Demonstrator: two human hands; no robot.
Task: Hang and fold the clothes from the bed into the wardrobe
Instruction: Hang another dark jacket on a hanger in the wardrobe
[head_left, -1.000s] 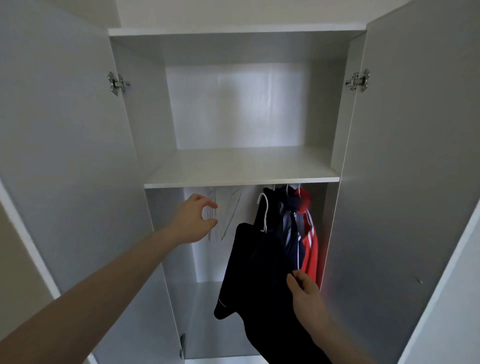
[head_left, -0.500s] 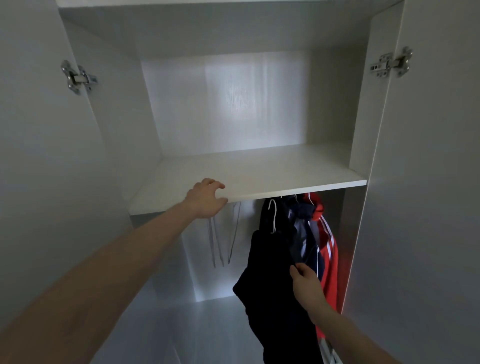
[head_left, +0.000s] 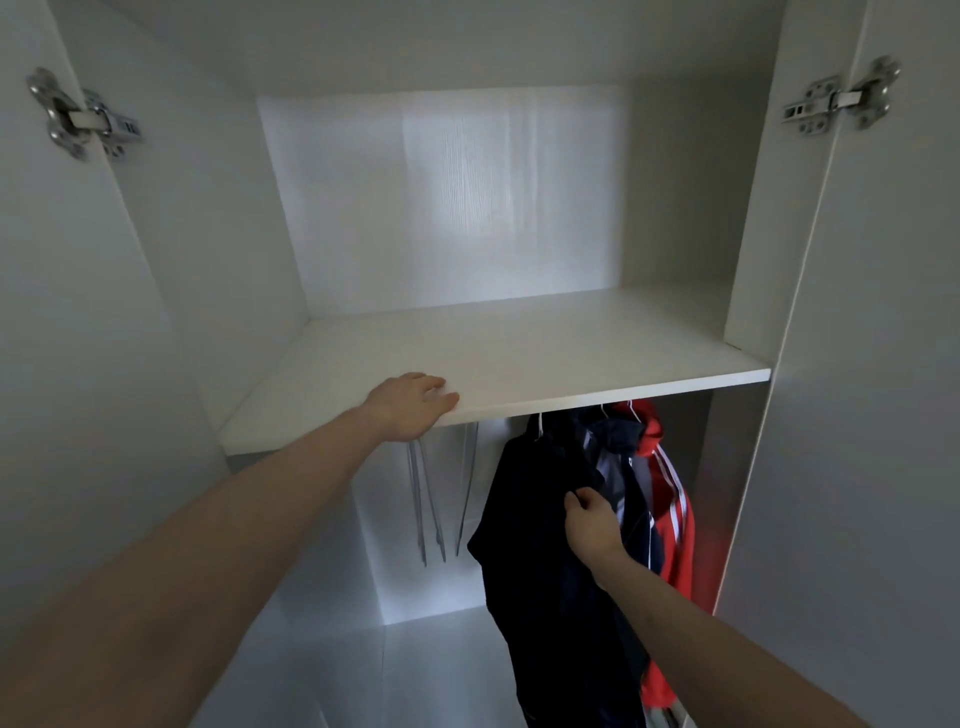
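Clearly, right hand (head_left: 592, 525) pinches the dark jacket (head_left: 540, 519); left hand (head_left: 410, 408) rests flat on the shelf (head_left: 519, 358); tugging could unhook it.

My left grip (head_left: 410, 408) reaches forward, arm extended, fingers curved over a shelf edge (head_left: 597, 397). My right grip (head_left: 589, 525) pinches dark fabric (head_left: 535, 519), wrist raised.
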